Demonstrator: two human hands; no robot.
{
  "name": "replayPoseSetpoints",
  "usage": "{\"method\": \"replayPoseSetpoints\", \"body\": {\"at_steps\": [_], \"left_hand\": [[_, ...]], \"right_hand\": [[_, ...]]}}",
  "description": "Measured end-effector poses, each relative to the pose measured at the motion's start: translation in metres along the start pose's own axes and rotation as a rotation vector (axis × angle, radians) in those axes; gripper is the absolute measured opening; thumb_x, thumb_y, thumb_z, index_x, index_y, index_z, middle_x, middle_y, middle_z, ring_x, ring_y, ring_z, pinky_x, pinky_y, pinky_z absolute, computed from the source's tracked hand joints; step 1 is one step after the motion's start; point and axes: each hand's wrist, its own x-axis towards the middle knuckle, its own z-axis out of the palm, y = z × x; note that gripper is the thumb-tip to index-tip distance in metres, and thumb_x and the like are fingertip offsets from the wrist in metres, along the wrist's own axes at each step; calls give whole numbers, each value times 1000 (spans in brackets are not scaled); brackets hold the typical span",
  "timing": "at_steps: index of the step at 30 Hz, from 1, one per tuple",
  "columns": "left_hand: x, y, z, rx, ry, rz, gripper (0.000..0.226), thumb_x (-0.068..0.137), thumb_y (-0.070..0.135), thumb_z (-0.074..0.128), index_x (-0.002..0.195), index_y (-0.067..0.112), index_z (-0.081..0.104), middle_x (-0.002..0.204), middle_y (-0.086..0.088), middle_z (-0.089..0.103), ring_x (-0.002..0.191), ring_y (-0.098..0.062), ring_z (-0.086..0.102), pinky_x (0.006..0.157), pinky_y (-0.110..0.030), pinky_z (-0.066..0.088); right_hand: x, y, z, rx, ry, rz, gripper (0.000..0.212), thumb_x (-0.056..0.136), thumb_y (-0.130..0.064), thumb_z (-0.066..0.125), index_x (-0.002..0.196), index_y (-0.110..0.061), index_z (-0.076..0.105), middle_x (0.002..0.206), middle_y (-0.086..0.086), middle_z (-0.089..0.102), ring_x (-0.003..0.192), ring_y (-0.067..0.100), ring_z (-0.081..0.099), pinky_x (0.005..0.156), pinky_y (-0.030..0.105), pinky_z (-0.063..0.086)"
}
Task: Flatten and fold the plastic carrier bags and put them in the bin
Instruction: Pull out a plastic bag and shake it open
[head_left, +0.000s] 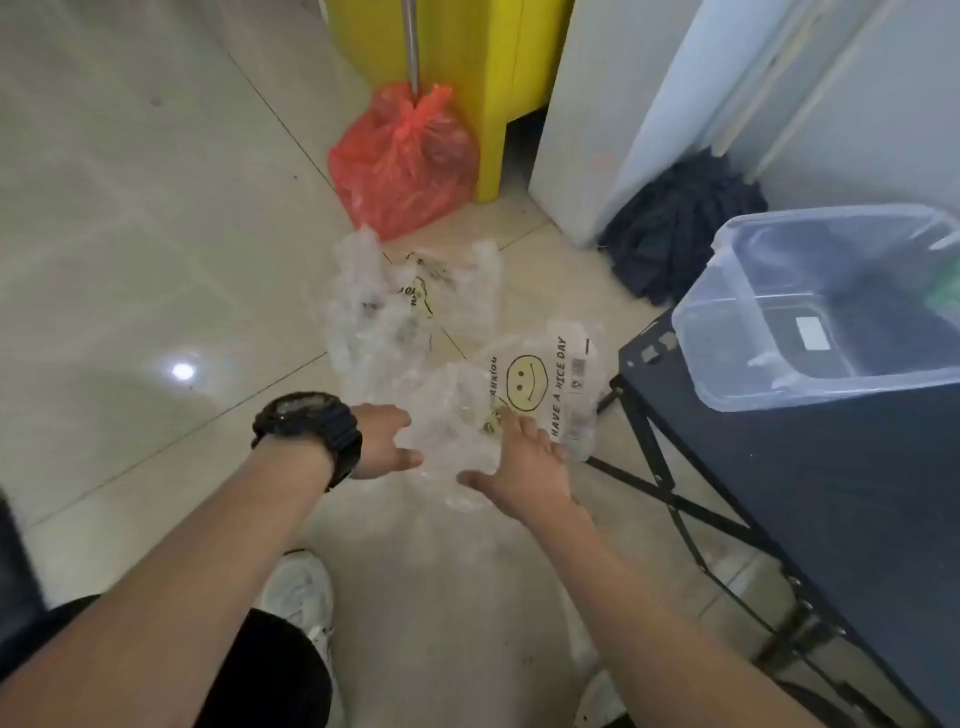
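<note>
Left hand (384, 441) and right hand (524, 462), fingers spread, cup the crumpled bag (519, 395) mid-frame (smiley print); press outward to flatten.

Bright, even indoor light w/ soft shadows. Round glare spot on glossy floor tiles (183, 371), prob. overhead lamp reflected. Slight overall softness, motion blur on clear carrier bags (415, 306). Wide-angle bending at edges; forearms stretched near bottom.

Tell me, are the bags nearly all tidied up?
Not yet. No folded bag shows in the clear bin. The left hand and right hand are on a crumpled smiley bag on the floor. Another crumpled bag lies beyond, untouched.
</note>
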Motion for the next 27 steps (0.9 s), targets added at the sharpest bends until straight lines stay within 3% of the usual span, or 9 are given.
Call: {"method": "replayPoseSetpoints", "body": {"at_steps": [2, 5, 6, 11, 15, 17, 20, 24, 27], "left_hand": [[12, -1, -11, 82, 91, -10, 59, 101, 48, 34, 152, 19, 26, 152, -6, 40, 134, -25, 45, 105, -34, 39], [-1, 0, -35, 60, 407, 77, 51, 100, 48, 37, 147, 31, 29, 145, 0, 47, 125, -23, 53, 98, -35, 44], [-10, -2, -36, 62, 469, 94, 48, 101, 46, 38, 146, 32, 31, 143, 0, 49, 124, -23, 53, 95, -32, 44], [-36, -27, -25, 12, 450, 56, 52, 102, 42, 38, 148, 20, 29, 145, -16, 44, 120, -33, 54, 96, -34, 44], [-56, -34, -27, -224, 625, 166, 53, 103, 36, 35, 153, 24, 19, 149, -18, 38, 119, -36, 54, 94, -37, 46], [-75, -36, -28, -440, 736, 364, 61, 102, 29, 42, 155, 32, 13, 160, -5, 24, 139, -27, 39, 109, -36, 37], [-108, -35, -28, -659, 730, 629, 77, 91, 46, 58, 151, 45, 12, 160, 19, 8, 149, -6, 9, 122, -45, 15], [-140, -11, -37, -920, 660, 766, 95, 70, 84, 50, 150, 41, 24, 159, 14, 24, 144, -4, 24, 118, -38, 21], [-148, 4, -54, -696, 737, 773, 87, 71, 80, 54, 147, 45, 29, 150, 16, 42, 137, -1, 37, 109, -30, 30]], "right_hand": [[27, 3, 27, -265, -133, 0, 98, 72, -55, 77, 149, -20, 28, 149, 10, 39, 140, 34, 35, 116, 55, 24], [57, 4, 42, -359, -82, -24, 35, 88, -12, 58, 123, -14, 53, 121, 8, 64, 116, 30, 60, 110, 49, 29], [55, 0, 38, -385, 3, -56, 31, 88, -3, 50, 117, -12, 56, 116, 7, 67, 109, 30, 63, 107, 46, 32], [-24, -55, -32, -405, 367, -328, 31, 84, 5, 52, 104, -15, 64, 99, 4, 67, 91, 30, 62, 81, 32, 36], [-127, -70, -61, -556, 792, -633, 33, 54, 7, 70, 77, -16, 64, 70, 0, 57, 64, 26, 56, 65, 33, 46], [-171, -65, -58, -594, 872, -732, 32, 53, 5, 68, 76, -17, 64, 72, 1, 57, 65, 26, 54, 67, 36, 47], [-219, -58, -60, -656, 918, -836, 32, 57, 6, 61, 79, -16, 64, 76, 1, 56, 67, 26, 53, 70, 36, 47], [-234, -55, -72, -735, 961, -891, 33, 67, 9, 43, 78, -15, 62, 75, 1, 55, 66, 25, 52, 67, 35, 48], [-221, -48, -83, -726, 985, -899, 35, 68, 9, 39, 78, -15, 63, 76, 2, 56, 65, 26, 53, 65, 37, 48]]}}
